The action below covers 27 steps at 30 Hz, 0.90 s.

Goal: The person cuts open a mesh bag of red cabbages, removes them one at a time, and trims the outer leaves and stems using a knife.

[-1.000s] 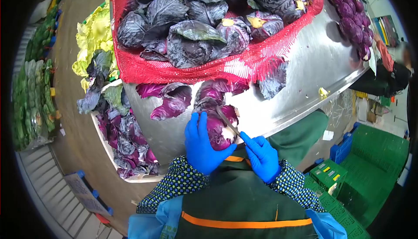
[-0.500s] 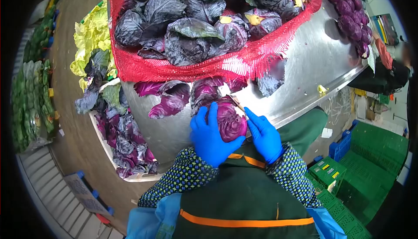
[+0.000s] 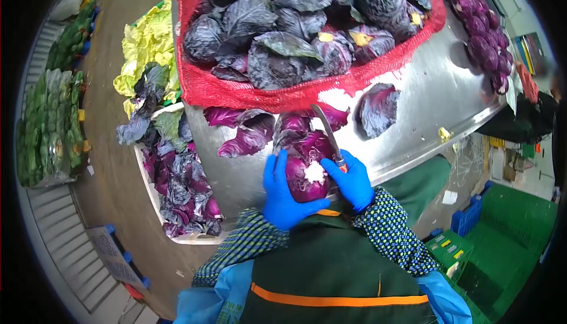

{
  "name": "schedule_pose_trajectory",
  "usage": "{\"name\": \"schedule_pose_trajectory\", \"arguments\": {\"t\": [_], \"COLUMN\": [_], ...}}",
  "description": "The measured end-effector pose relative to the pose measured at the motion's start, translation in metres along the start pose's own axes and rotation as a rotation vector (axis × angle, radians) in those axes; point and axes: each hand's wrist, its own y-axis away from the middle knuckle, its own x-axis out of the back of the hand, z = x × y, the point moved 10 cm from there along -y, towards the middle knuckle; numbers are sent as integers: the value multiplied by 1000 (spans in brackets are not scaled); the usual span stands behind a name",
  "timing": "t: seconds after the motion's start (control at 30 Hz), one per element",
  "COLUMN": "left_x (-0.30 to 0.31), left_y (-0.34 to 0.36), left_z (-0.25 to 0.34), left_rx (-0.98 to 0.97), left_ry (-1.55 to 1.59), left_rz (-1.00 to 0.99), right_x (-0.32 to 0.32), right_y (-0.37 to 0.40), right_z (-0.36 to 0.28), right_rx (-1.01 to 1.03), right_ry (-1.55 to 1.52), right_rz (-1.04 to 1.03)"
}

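My left hand (image 3: 281, 199), in a blue glove, is wrapped round the left side of a red cabbage (image 3: 301, 186) near the table's front edge. A white cut patch shows on the cabbage's upper face. My right hand (image 3: 352, 183), also gloved in blue, grips a knife (image 3: 326, 128) with a curved blade pointing away from me. The blade lies to the right of the cabbage, over purple leaves. Loose purple leaves (image 3: 248, 135) lie to the left, and a dark cabbage leaf (image 3: 378, 110) rests on the metal to the right.
Whole dark cabbages fill a red mesh bag (image 3: 260, 96) on the metal table (image 3: 422, 108). Peeled red cabbages (image 3: 484, 43) are stacked at the back right. A white crate (image 3: 155, 193) of leaves stands at the left, and green crates (image 3: 502, 217) at the right.
The knife has swung from the cabbage's upper right side to point away from me. The cabbage has turned, showing its white cut patch. A dark leaf now lies flat on the right.
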Motion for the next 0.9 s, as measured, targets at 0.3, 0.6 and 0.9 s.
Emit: {"name": "schedule_pose_trajectory", "arguments": {"t": [0.3, 0.6, 0.9], "left_x": [2, 2, 8], "left_y": [-24, -27, -43], "left_z": [-8, -9, 2], "left_rx": [-153, -164, -269], "left_ry": [65, 34, -7], "left_rz": [-135, -209, -264], "right_x": [61, 33, -33], "right_y": [-1, -27, -80], "right_z": [-59, -52, -65], "right_rx": [410, 173, 223], "right_ry": [603, 22, 434], "right_rz": [-311, -76, -123]}}
